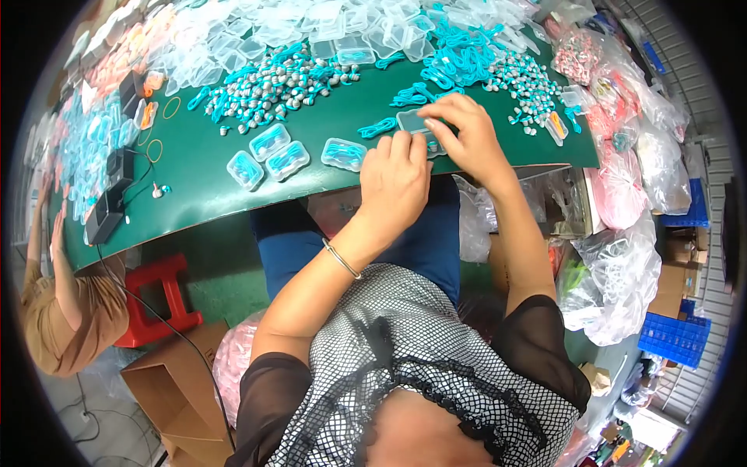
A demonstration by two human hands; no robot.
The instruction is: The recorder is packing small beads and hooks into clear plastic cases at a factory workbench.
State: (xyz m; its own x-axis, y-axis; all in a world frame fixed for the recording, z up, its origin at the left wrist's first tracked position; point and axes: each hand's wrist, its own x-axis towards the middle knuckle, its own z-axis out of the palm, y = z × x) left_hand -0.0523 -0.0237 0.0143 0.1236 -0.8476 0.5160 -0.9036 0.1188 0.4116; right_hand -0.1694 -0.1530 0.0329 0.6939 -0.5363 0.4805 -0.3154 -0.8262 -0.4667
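At the table's near edge, both my hands are at a small clear plastic box [410, 119] whose lid stands up. My left hand [394, 177] has its fingers closed on the near left side of the box and covers much of it. With bent fingers and thumb, my right hand [465, 134] grips it from the right. Something small and grey-teal shows inside, partly hidden. Just left of my left hand lies a closed clear box [343, 155] with a teal cord inside. Farther left are three similar filled boxes [288, 160]. A bundled teal cord [377, 128] lies beyond my left hand.
On the green table [202, 183], heaps of small grey-and-teal pieces [284, 84], teal cords [467, 56] and empty clear boxes [342, 19] spread across the far side. Plastic bags [622, 187] crowd the right. At the left are a co-worker's arm [66, 268] and a red stool [159, 300].
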